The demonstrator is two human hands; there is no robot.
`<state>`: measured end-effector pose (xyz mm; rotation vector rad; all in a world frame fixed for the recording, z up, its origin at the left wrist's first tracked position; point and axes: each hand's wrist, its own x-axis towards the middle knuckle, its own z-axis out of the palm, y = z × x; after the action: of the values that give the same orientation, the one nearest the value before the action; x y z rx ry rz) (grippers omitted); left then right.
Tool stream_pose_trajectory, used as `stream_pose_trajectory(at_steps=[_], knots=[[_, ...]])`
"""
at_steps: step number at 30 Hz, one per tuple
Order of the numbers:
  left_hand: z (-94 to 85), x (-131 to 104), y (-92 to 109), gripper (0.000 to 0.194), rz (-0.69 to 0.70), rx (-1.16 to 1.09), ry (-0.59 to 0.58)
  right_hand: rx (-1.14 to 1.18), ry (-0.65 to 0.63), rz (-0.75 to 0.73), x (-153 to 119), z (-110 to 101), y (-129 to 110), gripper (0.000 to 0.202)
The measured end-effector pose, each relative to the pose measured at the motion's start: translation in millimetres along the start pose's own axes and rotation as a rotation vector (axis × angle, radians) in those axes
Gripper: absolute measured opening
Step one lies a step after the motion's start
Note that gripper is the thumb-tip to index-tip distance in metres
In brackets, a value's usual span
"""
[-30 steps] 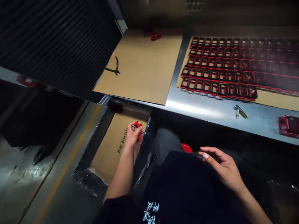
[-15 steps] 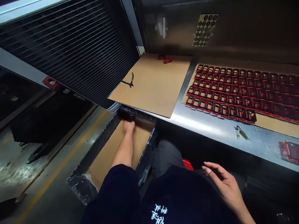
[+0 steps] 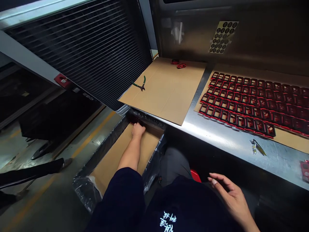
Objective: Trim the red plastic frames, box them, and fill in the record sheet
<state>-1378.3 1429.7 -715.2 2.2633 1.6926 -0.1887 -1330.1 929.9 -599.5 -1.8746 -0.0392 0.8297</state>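
What looks like a dark red part (image 3: pixel 134 120) lies in shadow at the far end of the plastic-lined box (image 3: pixel 108 146), just beside the left hand (image 3: pixel 138 130); I cannot tell whether its hidden fingers grip anything. The right hand (image 3: pixel 228 193) (bare, a narrow gap at its fingertips) hangs in open room before the edge of the tabletop (image 3: pixel 222 141). Green-handled pliers (image 3: pixel 143 88) lie near the left edge of a cardboard sheet (image 3: pixel 169 93).

Metal bench (image 3: pixel 217 141): two cardboard sheets (image 3: pixel 166 93), small metallic items (image 3: pixel 260 149), red part (image 3: pixel 305 170).
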Motion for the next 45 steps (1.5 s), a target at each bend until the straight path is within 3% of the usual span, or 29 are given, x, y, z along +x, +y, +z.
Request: stream_pose_trajectory(at_steps=[9, 18, 22, 25, 28, 32, 34, 37, 41, 45], knots=[[-14.5, 3, -11, 0.037, 0.050, -0.001, 0.047, -0.060, 0.016, -0.009, 1, 3, 9, 0.061], [-25.9, -4, -3, 0.036, -0.035, -0.245, 0.065, -0.054, 0.038, -0.041, 1, 10, 13, 0.056], [-52.0, -19, 8, 0.036, -0.103, -0.480, 0.079, -0.049, 0.032, -0.059, 2, 9, 17, 0.054], [-69.9, -59, 20, 0.033, -0.118, -0.723, 0.046, -0.051, 0.024, -0.086, 4, 10, 16, 0.053], [-60.9, -137, 44, 0.027, -0.043, -0.978, -0.150, -0.069, -0.035, -0.137, 3, 16, 4, 0.044], [-27.9, -265, 90, 0.028, 0.077, -1.192, -0.663, -0.033, -0.185, -0.266, -1, 30, -21, 0.041], [-20.3, -310, 109, 0.031, 0.074, -1.389, -0.952, -0.022, -0.159, -0.312, -2, 31, -29, 0.036], [-17.7, -338, 128, 0.036, 0.085, -1.605, -1.218, -0.018, 0.012, -0.376, -7, 23, -29, 0.033], [-14.2, -341, 135, 0.035, 0.247, -1.504, -1.279, 0.013, 0.137, -0.428, -24, 10, -16, 0.030], [-9.5, -341, 125, 0.031, 0.364, -1.350, -1.305, 0.013, 0.167, -0.537, -33, 5, -4, 0.031]])
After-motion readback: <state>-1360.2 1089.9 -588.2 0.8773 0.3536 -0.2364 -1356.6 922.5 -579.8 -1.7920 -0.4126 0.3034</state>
